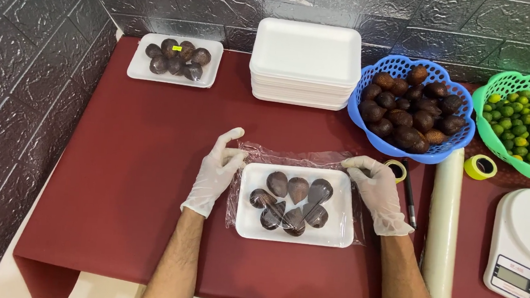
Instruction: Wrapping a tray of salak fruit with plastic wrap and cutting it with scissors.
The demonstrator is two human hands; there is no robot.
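Forearms, bare, entering over the near edge of the counter (118, 175), dark red top.

Left hand (216, 173), white glove: fingers loosely curled, thumb and fingertips pinching the left edge of the clear film (289, 156) beside the tray. Index finger raised.

Right hand (378, 192), white glove: fingers bent down over the tray's right far corner, pressing film against its rim. Neither hand is a closed fist.

White foam tray (340, 234), middle of the counter, near the front edge, between both hands. Holds seven dark brown scaly fruits (295, 202). Film lies over the tray and spreads out past its far and side edges.

Right of the right hand, touching or just beside: yellow tape roll (395, 170), black pen (410, 198). Further right: film roll (443, 232), lying front to back; second yellow tape roll (480, 166); white kitchen scale (525, 248) at the right edge.

Far edge, by the wall: finished tray of fruit (175, 60) at the left corner; stack of empty foam trays (304, 64) centre; blue basket (367, 132) of the same brown fruit; green basket (489, 138) of small limes.

Open room: bare counter left of the left hand to the left edge, and a bare strip between the tray and the far row.
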